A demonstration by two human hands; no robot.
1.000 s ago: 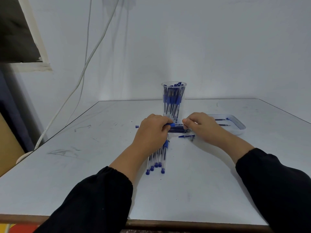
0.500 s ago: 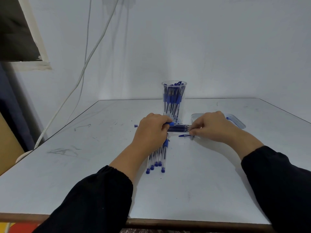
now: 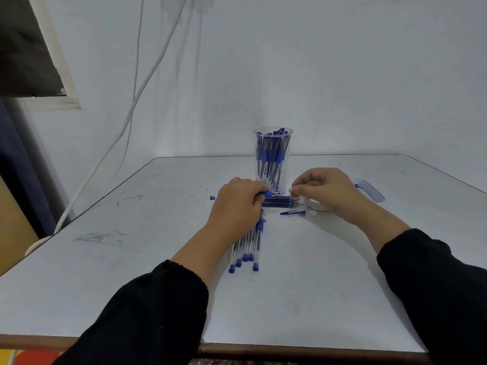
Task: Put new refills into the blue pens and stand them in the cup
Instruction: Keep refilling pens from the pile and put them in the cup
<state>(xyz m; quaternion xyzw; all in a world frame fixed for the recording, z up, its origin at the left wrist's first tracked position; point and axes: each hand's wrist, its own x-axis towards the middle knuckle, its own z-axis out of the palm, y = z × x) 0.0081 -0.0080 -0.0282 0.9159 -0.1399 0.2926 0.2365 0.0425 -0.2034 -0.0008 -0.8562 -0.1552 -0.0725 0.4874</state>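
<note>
Your left hand covers the barrel of the pen it grips, so you see only the blue grip and a small end past the knuckles. It also hides the tops of the pens lying toward the desk's near edge. Your right hand pinches something too small to tell and blocks most of the clear tray. Both sleeves run off the bottom edge.

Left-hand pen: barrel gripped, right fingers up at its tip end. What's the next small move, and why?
Probably twist the tip piece off. The left hand grips the pen flat above the loose refills, and the right hand pinches something small at its front end, too small to identify. The cup comes later.
</note>
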